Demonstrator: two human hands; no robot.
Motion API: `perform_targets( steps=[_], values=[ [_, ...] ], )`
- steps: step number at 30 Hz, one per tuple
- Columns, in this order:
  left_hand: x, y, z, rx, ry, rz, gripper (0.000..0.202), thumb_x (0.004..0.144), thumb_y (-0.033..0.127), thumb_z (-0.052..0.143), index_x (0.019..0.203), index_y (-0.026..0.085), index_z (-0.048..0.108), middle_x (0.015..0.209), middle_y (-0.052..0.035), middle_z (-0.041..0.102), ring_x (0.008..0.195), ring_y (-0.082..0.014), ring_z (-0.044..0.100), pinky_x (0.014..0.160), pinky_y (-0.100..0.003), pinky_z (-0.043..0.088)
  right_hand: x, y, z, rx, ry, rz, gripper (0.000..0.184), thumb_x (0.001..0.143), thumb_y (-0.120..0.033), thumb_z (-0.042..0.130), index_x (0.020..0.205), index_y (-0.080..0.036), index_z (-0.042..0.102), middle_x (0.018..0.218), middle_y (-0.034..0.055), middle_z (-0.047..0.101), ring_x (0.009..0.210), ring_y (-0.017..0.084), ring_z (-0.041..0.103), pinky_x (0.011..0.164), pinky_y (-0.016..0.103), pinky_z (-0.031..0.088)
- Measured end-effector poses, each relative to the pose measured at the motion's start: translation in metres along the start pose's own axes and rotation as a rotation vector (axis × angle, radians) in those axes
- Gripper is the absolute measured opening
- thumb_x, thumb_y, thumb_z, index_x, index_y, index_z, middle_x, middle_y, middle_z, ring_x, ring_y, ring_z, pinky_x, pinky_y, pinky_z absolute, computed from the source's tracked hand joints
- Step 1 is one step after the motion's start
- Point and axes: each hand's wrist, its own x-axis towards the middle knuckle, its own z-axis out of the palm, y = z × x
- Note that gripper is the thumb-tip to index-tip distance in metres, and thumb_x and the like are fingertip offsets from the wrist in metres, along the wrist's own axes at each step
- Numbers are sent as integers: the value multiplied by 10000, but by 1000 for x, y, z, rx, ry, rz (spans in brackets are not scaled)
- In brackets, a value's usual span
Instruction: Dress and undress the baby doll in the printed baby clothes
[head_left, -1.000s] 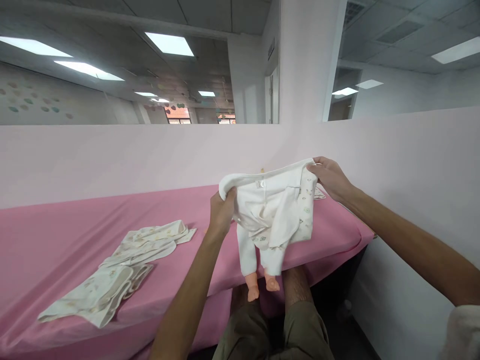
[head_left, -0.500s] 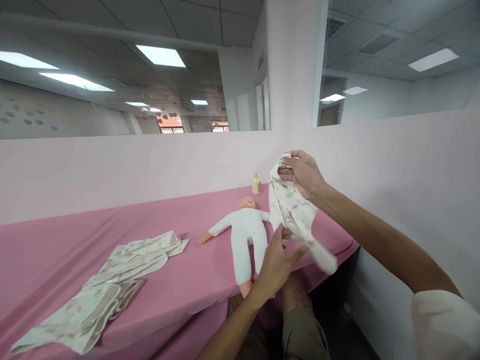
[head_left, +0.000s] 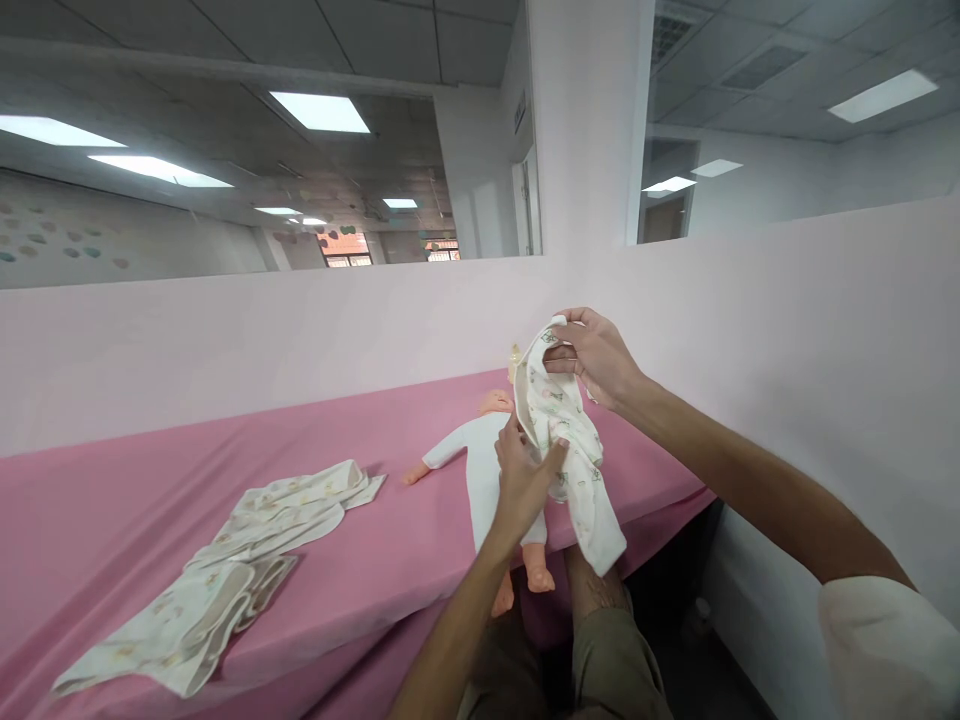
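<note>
A white printed baby shirt (head_left: 559, 400) hangs in the air between my two hands, one sleeve dangling toward the table's front edge. Up at its top edge, my right hand (head_left: 596, 355) pinches the cloth with closed fingers. Lower on the near side, my left hand (head_left: 523, 475) is closed on the shirt, its thumb lying over the fabric. Behind it a baby doll (head_left: 484, 470) in a white body lies face up, feet at the front edge. The shirt and my left hand cover the doll's other arm and part of its trunk.
The pink-covered table (head_left: 337, 560) carries folded printed baby clothes (head_left: 277, 515) at left, with another folded cloth piece (head_left: 172, 625) nearer. A small cream bottle (head_left: 514, 362) stands by the wall, partly hidden by the shirt. A pale wall (head_left: 810, 400) rises at right.
Both hands have moved a little left with the shirt, my left hand also slightly up. The sleeve that was swinging out to the right now hangs down. The shirt covers more of the bottle.
</note>
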Motion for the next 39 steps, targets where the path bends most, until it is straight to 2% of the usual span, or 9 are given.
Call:
perform_targets(
  steps=[3,6,12,17,22,27,31,34,39],
  values=[
    [20,0,-14,181,44,23,215,817,406,571,854,195,569,912,-45,524,990,-241,484,855,-390,429,0,-2,-4,-68,-3,-42,163,738,-134,587,876,-187,520,662,-28,591,578,101,558,571,238,490],
    [27,7,-33,167,32,73,211,828,325,517,662,194,516,768,-16,506,856,-207,493,777,-338,423,7,-1,-11,-117,29,-55,163,730,-132,568,880,-185,532,670,-30,578,594,100,545,584,235,470],
    [6,38,-70,-405,-336,-168,305,788,451,671,809,149,631,695,-2,628,612,-136,573,584,-245,446,33,16,-28,-228,133,-42,197,711,-115,553,892,-187,533,685,-22,569,603,112,548,563,238,463],
    [-4,68,-77,-749,-244,-190,400,740,478,739,936,131,700,706,-51,714,696,-203,696,598,-255,540,42,42,-31,-322,66,76,218,704,-95,558,903,-182,540,697,-1,608,618,136,590,576,261,502],
    [7,88,-75,-1044,-212,-261,293,879,418,610,764,157,674,624,-11,690,707,-171,718,701,-251,587,28,84,-32,-486,-130,177,201,721,-106,559,904,-187,537,693,4,631,622,153,603,605,280,506],
    [23,110,-76,-1165,-85,-59,306,960,308,493,739,169,654,832,-24,756,956,-151,708,920,-250,536,-19,101,-42,-555,-190,90,86,830,-265,537,865,-193,568,828,22,640,751,175,610,653,288,487],
    [26,127,-76,-1009,-128,202,278,951,368,503,812,191,666,1196,-41,698,1287,-209,530,1077,-342,431,-84,84,-45,-578,23,-145,280,918,-421,453,835,-196,597,833,29,632,795,181,591,712,303,474],
    [21,135,-72,-914,-166,282,268,949,372,511,811,199,662,1257,-28,665,1354,-236,451,1100,-387,401,-122,82,-34,-611,13,-299,241,873,-424,553,994,-224,611,878,25,627,839,189,589,795,326,481],
    [13,139,-78,-855,-179,359,265,920,401,559,771,214,672,1233,-18,674,1373,-247,425,1110,-402,393,-108,110,-12,-657,196,-308,444,769,-436,671,1129,-209,547,1080,76,567,991,233,545,893,402,462]
  ],
)
